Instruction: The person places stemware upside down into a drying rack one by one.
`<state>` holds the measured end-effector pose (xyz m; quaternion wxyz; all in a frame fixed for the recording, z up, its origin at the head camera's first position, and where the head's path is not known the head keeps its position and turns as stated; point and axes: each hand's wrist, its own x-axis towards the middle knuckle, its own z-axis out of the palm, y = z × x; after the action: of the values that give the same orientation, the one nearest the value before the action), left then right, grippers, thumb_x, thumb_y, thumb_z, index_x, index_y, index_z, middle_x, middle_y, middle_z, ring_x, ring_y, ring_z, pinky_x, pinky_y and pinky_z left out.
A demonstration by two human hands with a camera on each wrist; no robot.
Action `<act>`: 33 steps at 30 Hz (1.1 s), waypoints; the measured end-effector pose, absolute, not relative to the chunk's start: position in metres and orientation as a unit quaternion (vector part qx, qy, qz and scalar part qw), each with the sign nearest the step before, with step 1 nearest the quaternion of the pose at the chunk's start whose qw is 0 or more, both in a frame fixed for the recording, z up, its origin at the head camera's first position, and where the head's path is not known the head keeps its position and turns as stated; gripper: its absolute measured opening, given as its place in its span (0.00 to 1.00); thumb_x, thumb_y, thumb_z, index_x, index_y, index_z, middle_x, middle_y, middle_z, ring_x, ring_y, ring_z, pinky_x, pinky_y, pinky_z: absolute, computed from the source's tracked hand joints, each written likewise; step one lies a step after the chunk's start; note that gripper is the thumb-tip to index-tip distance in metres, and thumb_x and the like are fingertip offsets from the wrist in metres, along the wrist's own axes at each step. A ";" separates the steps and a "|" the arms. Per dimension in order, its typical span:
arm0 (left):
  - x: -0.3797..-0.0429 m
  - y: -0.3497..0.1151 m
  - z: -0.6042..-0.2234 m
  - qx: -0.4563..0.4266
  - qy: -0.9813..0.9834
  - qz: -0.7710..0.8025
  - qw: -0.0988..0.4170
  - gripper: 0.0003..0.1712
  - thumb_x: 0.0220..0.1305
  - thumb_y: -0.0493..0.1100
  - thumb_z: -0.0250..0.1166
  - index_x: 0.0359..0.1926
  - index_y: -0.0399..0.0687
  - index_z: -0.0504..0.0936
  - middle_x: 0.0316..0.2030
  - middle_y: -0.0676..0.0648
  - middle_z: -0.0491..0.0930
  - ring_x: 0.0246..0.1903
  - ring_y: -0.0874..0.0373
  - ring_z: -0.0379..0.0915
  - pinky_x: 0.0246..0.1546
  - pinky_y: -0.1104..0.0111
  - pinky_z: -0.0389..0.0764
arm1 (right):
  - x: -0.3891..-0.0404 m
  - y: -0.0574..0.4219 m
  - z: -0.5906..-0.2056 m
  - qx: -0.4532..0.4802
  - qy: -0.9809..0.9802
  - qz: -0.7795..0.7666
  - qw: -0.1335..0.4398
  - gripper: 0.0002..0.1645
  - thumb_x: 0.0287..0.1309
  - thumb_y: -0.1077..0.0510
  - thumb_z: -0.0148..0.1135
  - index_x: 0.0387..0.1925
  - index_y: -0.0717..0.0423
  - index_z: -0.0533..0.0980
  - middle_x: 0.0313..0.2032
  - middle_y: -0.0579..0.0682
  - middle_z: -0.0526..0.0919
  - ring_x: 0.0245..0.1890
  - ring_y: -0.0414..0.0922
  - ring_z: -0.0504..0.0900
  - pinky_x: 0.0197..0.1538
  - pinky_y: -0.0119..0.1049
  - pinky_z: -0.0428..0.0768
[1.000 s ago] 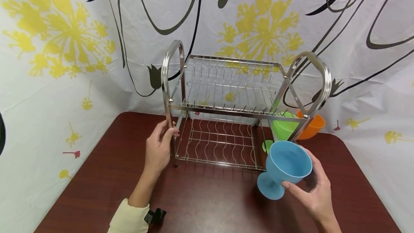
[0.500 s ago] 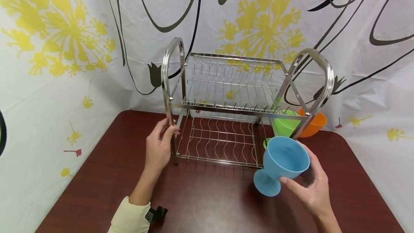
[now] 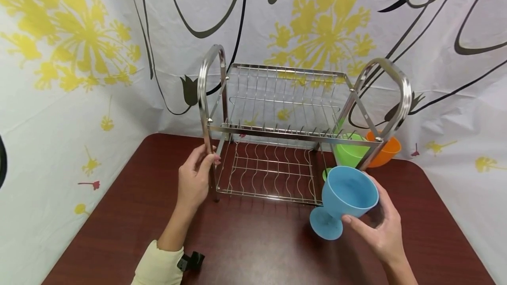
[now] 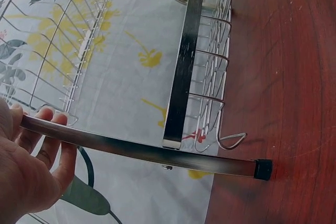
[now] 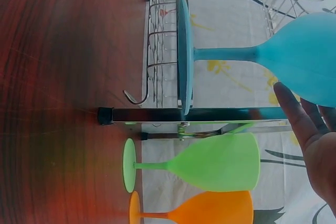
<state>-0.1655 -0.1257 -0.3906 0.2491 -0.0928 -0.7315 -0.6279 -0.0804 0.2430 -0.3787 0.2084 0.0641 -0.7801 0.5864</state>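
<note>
A two-tier metal dish rack [image 3: 293,136] stands on the dark red-brown table. My left hand [image 3: 194,178] grips its front left post, and in the left wrist view fingers [image 4: 64,166] curl round the metal bar. In my right hand [image 3: 382,232] is a blue plastic goblet [image 3: 350,192], held by its bowl in front of the rack's right end. The goblet is tilted in the head view, its round foot off the table. The right wrist view shows the goblet's stem and foot [image 5: 185,56] beside the rack.
A green goblet [image 3: 350,151] and an orange goblet [image 3: 386,152] stand upright behind the rack's right post. The table [image 3: 253,241] reaches back to a white cloth [image 3: 130,30] with yellow flowers, which hangs at the back and sides.
The blue goblet and my right hand have shifted slightly left and up in the head view, which itself moved a little. My left hand keeps its hold on the post.
</note>
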 end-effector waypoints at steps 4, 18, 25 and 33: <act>-0.165 -0.125 -0.390 -0.092 -0.727 -0.631 0.255 0.13 0.69 0.44 0.60 0.52 0.45 0.81 0.40 0.38 0.84 0.36 0.52 0.82 0.38 0.66 0.83 | -0.080 0.242 -0.377 0.069 -0.776 0.591 0.207 0.61 0.28 0.84 0.69 0.70 0.60 0.62 0.63 0.58 0.71 0.54 0.45 0.75 0.50 0.25 0.78; -0.142 -0.115 -0.360 -0.087 -0.756 -0.573 0.304 0.12 0.66 0.31 0.61 0.50 0.31 0.80 0.39 0.36 0.85 0.35 0.42 0.82 0.35 0.81 0.78 | -0.086 0.235 -0.382 0.198 -0.713 0.629 0.238 0.57 0.27 0.85 0.68 0.68 0.70 0.61 0.61 0.61 0.72 0.53 0.46 0.76 0.52 0.25 0.78; -0.144 -0.117 -0.367 -0.096 -0.760 -0.544 0.342 0.13 0.62 0.27 0.63 0.49 0.30 0.81 0.38 0.36 0.85 0.32 0.47 0.82 0.35 0.82 0.78 | -0.092 0.229 -0.383 0.247 -0.698 0.625 0.248 0.56 0.28 0.83 0.69 0.66 0.74 0.60 0.61 0.61 0.72 0.54 0.47 0.76 0.53 0.25 0.77; -0.157 -0.125 -0.389 -0.092 -0.761 -0.538 0.350 0.17 0.60 0.28 0.66 0.51 0.33 0.81 0.40 0.39 0.85 0.32 0.51 0.83 0.34 0.78 0.81 | -0.095 0.216 -0.385 0.259 -0.699 0.619 0.246 0.56 0.27 0.82 0.71 0.66 0.75 0.60 0.62 0.63 0.71 0.56 0.48 0.75 0.55 0.26 0.76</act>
<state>-0.1567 -0.1252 -0.3886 0.3504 -0.0921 -0.7608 -0.5384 -0.0951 0.2156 -0.3845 0.2459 0.2593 -0.6992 0.6192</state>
